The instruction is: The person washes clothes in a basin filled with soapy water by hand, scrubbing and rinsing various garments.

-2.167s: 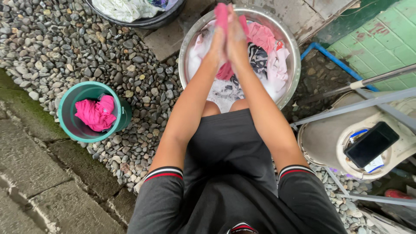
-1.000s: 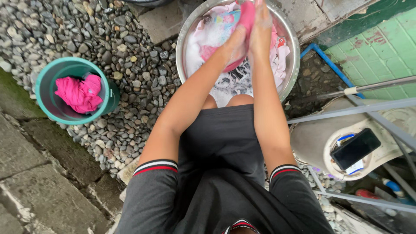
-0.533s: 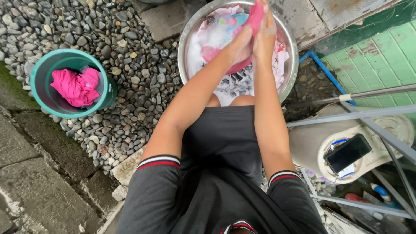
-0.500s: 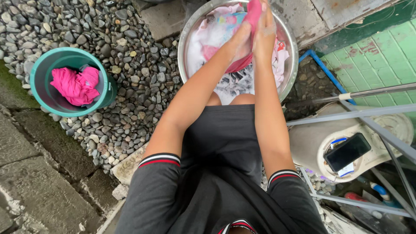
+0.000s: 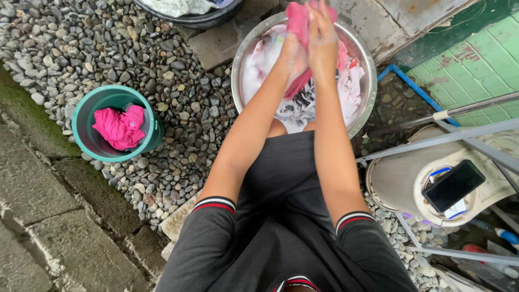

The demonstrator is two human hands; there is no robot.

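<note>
Both my hands are pressed together over a round metal basin (image 5: 363,57) full of soapy water and wet laundry (image 5: 260,62). My left hand (image 5: 292,54) and my right hand (image 5: 323,40) grip a pink garment (image 5: 298,19) between them, holding it above the suds. White and patterned clothes lie under it in the basin. My knees and dark shorts fill the lower middle of the view.
A teal bucket (image 5: 85,111) holding a bright pink cloth (image 5: 120,127) stands on the pebbles at left. A dark tub (image 5: 197,20) of white laundry sits at top. At right, a phone (image 5: 453,185) lies on a round white lid (image 5: 403,181) under metal rods. A blue pipe (image 5: 419,89) runs by the green tiles.
My hands have slid along the pink garment and shifted slightly left over the basin, rubbing it. The view has tilted a little, bringing the dark tub into sight.
</note>
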